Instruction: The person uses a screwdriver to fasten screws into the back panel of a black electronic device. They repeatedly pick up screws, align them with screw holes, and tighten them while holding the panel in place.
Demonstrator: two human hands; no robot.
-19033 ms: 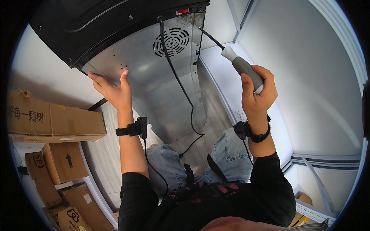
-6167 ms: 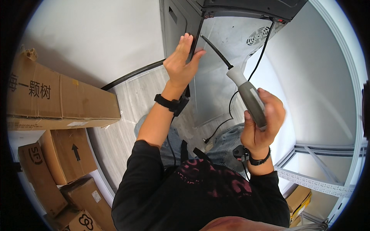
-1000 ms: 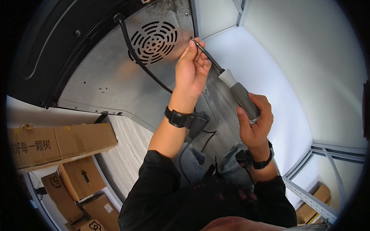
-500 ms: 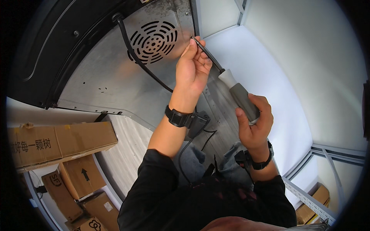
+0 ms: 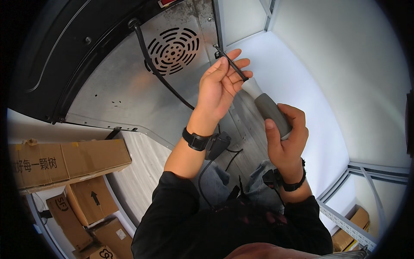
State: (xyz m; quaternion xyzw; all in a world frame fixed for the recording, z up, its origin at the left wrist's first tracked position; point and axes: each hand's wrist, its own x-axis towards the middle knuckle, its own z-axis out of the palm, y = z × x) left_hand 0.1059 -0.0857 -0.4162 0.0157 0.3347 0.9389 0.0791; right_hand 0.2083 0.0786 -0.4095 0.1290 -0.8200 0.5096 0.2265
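A long screwdriver (image 5: 272, 113) with a grey handle slants up to the left. Its dark shaft ends at a small screw or hole (image 5: 215, 45) near the right edge of the metal back panel (image 5: 129, 93) of an appliance. The handle's end is in my right hand (image 5: 288, 140), fingers and thumb around it. My left hand (image 5: 219, 88) is beside the shaft, its fingers stretched out and apart behind it and the thumb in front. Whether those fingers touch the shaft is hard to tell.
A black cord (image 5: 151, 64) runs down the panel from the appliance's dark edge, left of a round slotted vent (image 5: 173, 52). Cardboard boxes (image 5: 92, 159) stand at the left. A white board (image 5: 297, 95) and a grey metal frame (image 5: 371, 168) are on the right.
My left hand has loosened from a pinch near the screwdriver's tip; its fingers have spread and it sits slightly lower. The right hand keeps hold of the handle. The view has shifted slightly.
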